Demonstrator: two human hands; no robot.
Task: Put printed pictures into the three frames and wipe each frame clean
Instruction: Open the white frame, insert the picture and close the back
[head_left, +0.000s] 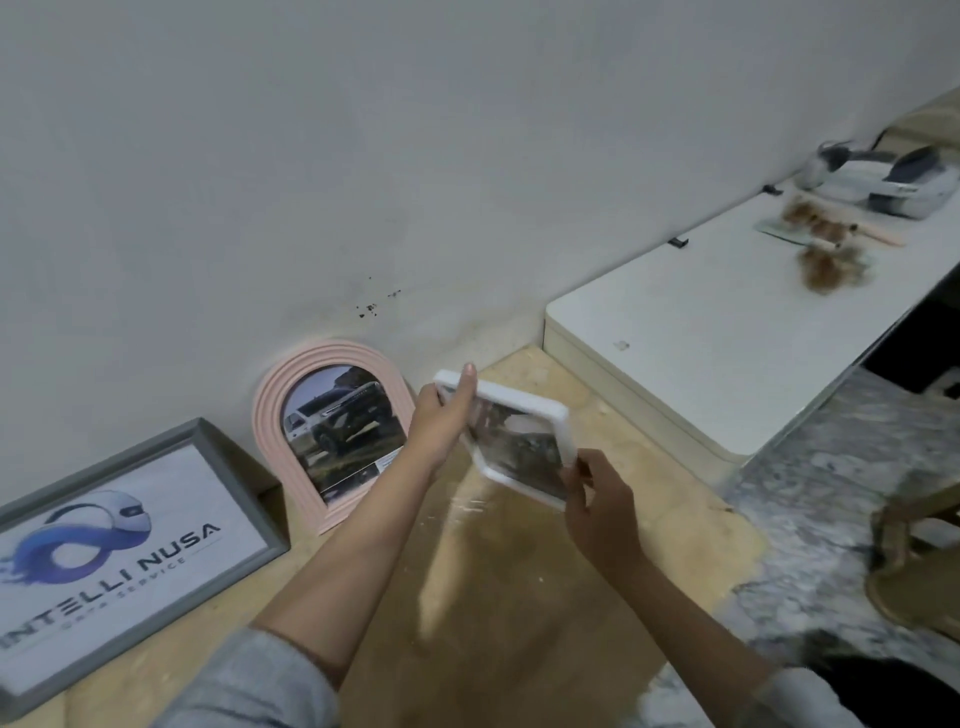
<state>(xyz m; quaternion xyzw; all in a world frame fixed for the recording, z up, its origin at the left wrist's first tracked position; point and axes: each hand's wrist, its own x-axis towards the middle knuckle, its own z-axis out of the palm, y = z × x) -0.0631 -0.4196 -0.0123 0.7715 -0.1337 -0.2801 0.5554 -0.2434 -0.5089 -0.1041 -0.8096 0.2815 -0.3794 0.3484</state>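
White frame (524, 415) held in air above tan table (519, 597), tilted, long axis running from upper left to lower right, glazed face up toward camera, picture inside blurred. Left hand (441, 421) grips upper left corner, thumb along top edge. Right hand (597, 499) pinches lower right corner. Pink arched frame (275, 410) with car print and grey frame (218, 467) with logo print lean on white wall (363, 156). White table (727, 338) to right carries brushes (826, 244) and white device (883, 182).
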